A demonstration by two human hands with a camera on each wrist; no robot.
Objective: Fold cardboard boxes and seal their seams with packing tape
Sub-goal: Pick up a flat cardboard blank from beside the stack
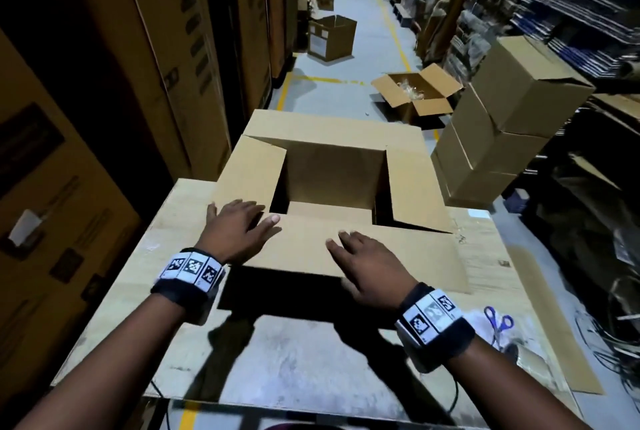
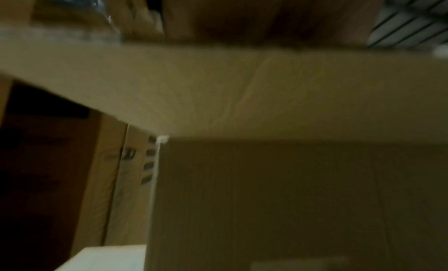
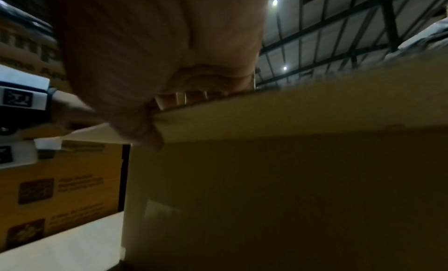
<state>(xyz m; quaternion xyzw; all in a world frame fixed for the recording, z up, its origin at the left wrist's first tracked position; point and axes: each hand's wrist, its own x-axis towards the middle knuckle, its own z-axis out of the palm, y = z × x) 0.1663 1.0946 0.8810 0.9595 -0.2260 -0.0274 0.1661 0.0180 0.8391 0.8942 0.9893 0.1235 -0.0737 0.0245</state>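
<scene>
A brown cardboard box [image 1: 336,170] stands upright on the table [image 1: 277,360] with its top flaps spread outward. The near flap [image 1: 304,246] juts toward me. My left hand [image 1: 239,221] lies flat on its left part, fingers spread and thumb on top. My right hand [image 1: 363,263] rests its straight fingers on the flap's right part. In the right wrist view the thumb [image 3: 145,129] hooks under the flap's edge [image 3: 290,118], pinching it. The left wrist view shows the flap's underside [image 2: 242,93] and the box wall [image 2: 290,198].
Blue-handled scissors [image 1: 498,320] lie at the table's right. Closed boxes [image 1: 502,124] are stacked to the right. An open box [image 1: 415,90] and another [image 1: 332,38] sit on the aisle floor. Tall cartons [image 1: 138,66] line the left.
</scene>
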